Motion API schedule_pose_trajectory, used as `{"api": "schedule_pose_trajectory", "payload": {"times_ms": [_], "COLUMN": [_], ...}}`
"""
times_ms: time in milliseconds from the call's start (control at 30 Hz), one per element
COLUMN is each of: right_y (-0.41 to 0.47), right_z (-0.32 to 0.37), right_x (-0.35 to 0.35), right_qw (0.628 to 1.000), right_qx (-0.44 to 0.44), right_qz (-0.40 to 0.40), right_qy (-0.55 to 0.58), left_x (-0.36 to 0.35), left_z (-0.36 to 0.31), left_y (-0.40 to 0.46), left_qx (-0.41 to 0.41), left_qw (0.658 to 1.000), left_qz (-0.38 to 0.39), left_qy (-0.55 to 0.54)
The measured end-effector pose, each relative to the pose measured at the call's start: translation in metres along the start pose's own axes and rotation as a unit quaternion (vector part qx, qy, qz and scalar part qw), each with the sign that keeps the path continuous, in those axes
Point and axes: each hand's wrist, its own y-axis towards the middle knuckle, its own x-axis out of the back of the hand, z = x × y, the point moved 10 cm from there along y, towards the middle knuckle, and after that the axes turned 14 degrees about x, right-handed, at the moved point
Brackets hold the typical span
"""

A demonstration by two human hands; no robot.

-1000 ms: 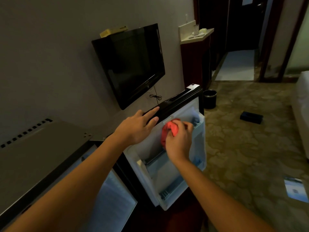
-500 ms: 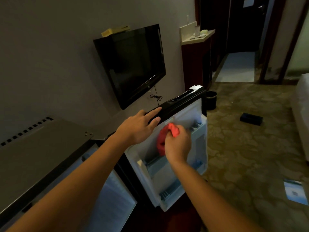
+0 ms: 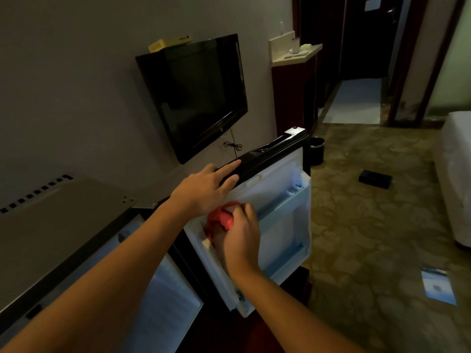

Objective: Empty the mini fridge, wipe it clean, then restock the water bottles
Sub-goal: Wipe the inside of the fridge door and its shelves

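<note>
Mini fridge stands at lower left against the wall, its door swung open to the right. Left hand rests on the door's top edge; right hand holds a cloth against the door's inner face. Television hangs on the wall above and behind. Waste bin stands on the floor behind the door. Bed lies at far right.

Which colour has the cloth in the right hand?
Red; the head view shows the cloth held in the right hand.
</note>
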Motion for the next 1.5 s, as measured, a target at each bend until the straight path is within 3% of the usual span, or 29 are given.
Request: {"api": "schedule_pose_trajectory", "payload": {"times_ms": [300, 567, 900, 1133, 1500], "right_y": [0.032, 0.078, 0.076, 0.027, 0.008], "right_z": [-0.034, -0.078, -0.076, -0.03, -0.003], "right_x": [0.032, 0.081, 0.071, 0.017, 0.0], "right_qw": [0.997, 0.983, 0.984, 0.987, 0.996], "right_qx": [-0.059, -0.114, -0.136, -0.162, -0.036], "right_qz": [0.003, -0.088, -0.09, 0.015, 0.082], "right_qy": [-0.058, -0.115, -0.068, 0.007, -0.003], "left_x": [0.0, 0.003, 0.001, 0.001, 0.002], "left_z": [0.002, -0.003, -0.001, 0.003, 0.0], "left_y": [0.0, -0.005, 0.001, 0.004, -0.001], "left_qx": [0.006, -0.004, 0.0, 0.009, -0.002], "left_qw": [1.0, 1.0, 1.0, 1.0, 1.0], "left_qz": [0.002, 0.003, 0.0, -0.012, -0.02], "left_qy": [-0.006, -0.012, -0.008, -0.003, -0.006]}}
